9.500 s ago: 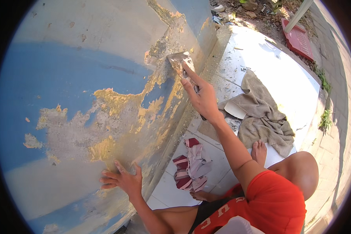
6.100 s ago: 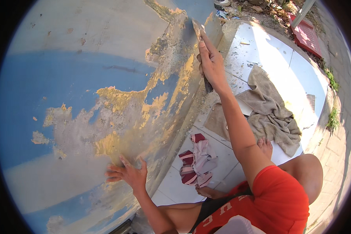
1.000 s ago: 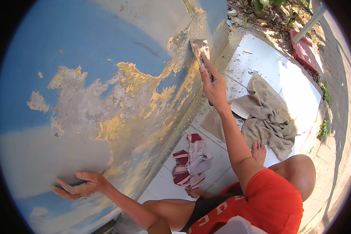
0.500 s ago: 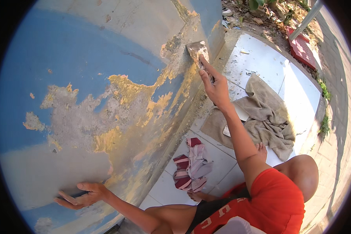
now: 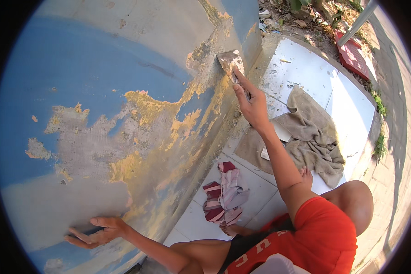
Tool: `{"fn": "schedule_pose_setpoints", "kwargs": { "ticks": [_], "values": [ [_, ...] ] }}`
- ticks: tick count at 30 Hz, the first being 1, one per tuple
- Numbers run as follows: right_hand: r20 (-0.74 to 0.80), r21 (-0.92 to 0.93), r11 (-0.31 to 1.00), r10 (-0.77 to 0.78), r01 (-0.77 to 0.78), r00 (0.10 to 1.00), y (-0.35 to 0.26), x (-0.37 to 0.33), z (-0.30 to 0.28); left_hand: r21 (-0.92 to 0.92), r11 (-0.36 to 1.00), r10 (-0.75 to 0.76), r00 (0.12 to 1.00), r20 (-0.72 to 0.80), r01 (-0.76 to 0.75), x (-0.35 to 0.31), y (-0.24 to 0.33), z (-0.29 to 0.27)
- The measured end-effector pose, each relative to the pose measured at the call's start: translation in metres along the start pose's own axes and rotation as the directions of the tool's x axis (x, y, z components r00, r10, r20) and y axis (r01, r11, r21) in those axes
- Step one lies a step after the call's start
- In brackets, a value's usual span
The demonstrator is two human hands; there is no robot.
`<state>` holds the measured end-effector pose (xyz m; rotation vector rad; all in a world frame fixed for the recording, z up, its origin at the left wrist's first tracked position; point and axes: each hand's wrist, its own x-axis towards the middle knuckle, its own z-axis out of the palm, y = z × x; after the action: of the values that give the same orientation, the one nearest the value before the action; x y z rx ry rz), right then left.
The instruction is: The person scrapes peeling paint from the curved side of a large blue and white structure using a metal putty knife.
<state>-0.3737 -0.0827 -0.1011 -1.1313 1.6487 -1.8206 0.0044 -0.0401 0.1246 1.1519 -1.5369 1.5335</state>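
A broad-bladed putty knife [image 5: 230, 64], smeared with pale residue, is gripped in my right hand [image 5: 253, 102]; its blade lies against the wall near the top. Blue and grey paint covers the wall [image 5: 96, 59], with flaked patches [image 5: 89, 146] of bare grey and yellow running diagonally across it. My index finger presses along the blade's back. Low on the wall at the left, my left hand [image 5: 100, 232] rests with its fingers stretched out and nothing held.
On the white tiles [image 5: 301, 59] lie a crumpled grey-brown towel [image 5: 310, 132] and a striped maroon-and-pink cloth [image 5: 223, 192]. Paint crumbs line the wall's foot. A red plastic piece [image 5: 354, 57] sits by a metal pole [image 5: 358, 23] at the far right.
The putty knife has shifted very slightly down and left along the wall. Both hands otherwise keep nearly the same places.
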Motion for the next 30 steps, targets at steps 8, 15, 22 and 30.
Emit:
{"fn": "schedule_pose_setpoints", "kwargs": {
  "ticks": [8,15,22,30],
  "values": [
    [0.029,-0.067,0.998,0.004,-0.002,1.000,0.008,0.006,0.001,-0.001,1.000,0.007,1.000,-0.017,-0.007,0.005,0.005,0.001],
    [-0.033,-0.019,0.998,-0.063,0.063,0.997,0.003,0.007,0.001,-0.014,1.000,0.008,1.000,-0.021,-0.009,0.004,0.000,-0.001],
    [0.011,-0.082,0.995,0.065,-0.064,0.998,-0.004,0.008,-0.007,0.002,1.000,-0.013,1.000,-0.013,0.013,0.000,0.001,-0.001],
    [-0.058,-0.008,0.998,-0.060,0.060,0.997,-0.007,0.032,-0.002,-0.007,1.000,0.004,1.000,-0.009,-0.004,-0.001,-0.005,0.001]
  ]
}}
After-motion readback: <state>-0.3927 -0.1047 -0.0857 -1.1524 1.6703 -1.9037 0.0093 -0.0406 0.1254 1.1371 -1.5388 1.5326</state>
